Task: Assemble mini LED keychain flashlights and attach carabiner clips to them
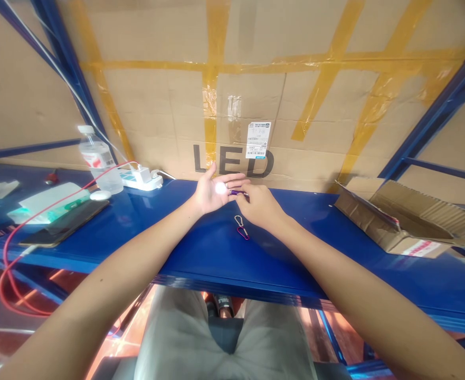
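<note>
My left hand [208,194] is palm up over the blue table, with its fingers stretched out toward the right. A bright white spot of light glows on its palm. My right hand [259,205] is closed on a small purple flashlight [238,193], whose front end points left at that palm. The fingers of both hands overlap in view, so whether they touch is unclear. On the table just below the hands lie a silver carabiner [238,220] and a purple-red carabiner [243,233], close together.
An open cardboard box [394,219] stands at right. Left are a plastic bottle [100,161], a white power strip [143,179], a dark phone [66,224], a tissue pack [50,203] and a red cable [54,203]. A large taped carton [169,116] rises behind the blue table [200,253].
</note>
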Action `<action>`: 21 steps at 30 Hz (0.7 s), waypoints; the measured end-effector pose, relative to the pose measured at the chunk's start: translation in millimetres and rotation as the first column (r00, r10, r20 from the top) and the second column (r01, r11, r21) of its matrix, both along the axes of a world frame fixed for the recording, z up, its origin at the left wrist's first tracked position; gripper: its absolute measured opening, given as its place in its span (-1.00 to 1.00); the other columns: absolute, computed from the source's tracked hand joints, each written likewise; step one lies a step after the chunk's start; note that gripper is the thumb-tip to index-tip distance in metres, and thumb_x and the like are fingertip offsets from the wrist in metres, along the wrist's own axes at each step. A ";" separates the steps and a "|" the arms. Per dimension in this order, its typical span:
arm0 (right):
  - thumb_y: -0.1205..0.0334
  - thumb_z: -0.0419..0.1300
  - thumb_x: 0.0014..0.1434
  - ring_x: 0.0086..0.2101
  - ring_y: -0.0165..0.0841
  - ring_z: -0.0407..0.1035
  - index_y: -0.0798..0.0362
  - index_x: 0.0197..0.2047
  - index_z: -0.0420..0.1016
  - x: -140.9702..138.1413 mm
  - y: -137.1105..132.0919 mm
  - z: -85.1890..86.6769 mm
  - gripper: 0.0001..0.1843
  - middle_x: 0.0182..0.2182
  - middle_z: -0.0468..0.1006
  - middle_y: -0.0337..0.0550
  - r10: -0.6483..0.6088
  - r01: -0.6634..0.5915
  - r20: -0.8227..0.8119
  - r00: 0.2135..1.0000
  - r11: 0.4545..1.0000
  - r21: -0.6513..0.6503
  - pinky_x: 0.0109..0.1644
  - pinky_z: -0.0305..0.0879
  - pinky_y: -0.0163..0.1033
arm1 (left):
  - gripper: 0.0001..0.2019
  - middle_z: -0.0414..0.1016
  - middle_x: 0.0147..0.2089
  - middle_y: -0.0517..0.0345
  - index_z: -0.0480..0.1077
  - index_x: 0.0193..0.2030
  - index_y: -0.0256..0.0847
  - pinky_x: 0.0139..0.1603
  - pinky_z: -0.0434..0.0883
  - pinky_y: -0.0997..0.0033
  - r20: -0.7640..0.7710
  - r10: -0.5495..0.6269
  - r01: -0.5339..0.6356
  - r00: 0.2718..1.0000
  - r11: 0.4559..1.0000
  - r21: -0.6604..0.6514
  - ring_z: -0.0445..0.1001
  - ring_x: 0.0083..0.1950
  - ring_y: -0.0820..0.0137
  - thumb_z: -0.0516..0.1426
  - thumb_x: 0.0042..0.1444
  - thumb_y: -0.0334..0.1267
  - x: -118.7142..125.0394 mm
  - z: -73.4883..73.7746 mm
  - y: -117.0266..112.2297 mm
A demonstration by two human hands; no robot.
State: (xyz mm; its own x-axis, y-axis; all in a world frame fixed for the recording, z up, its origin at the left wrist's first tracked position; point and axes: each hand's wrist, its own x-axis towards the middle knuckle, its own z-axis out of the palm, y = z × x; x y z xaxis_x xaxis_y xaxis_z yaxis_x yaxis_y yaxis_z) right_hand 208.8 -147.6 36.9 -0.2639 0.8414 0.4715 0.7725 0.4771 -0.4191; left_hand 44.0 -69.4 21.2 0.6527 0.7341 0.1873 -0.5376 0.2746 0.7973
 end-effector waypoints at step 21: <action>0.32 0.08 0.30 -0.03 -0.14 0.53 0.08 0.00 0.62 -0.5 1.6 -2.8 -0.67 -0.06 0.65 0.04 0.023 -0.023 0.003 1.000 1.000 0.016 0.05 0.38 -0.16 | -0.17 0.54 0.12 -0.45 0.47 0.15 -0.53 0.03 0.47 0.09 -0.004 0.011 -0.011 1.000 1.000 -0.006 0.60 0.00 0.05 -0.25 0.35 0.25 0.6 1.6 -0.6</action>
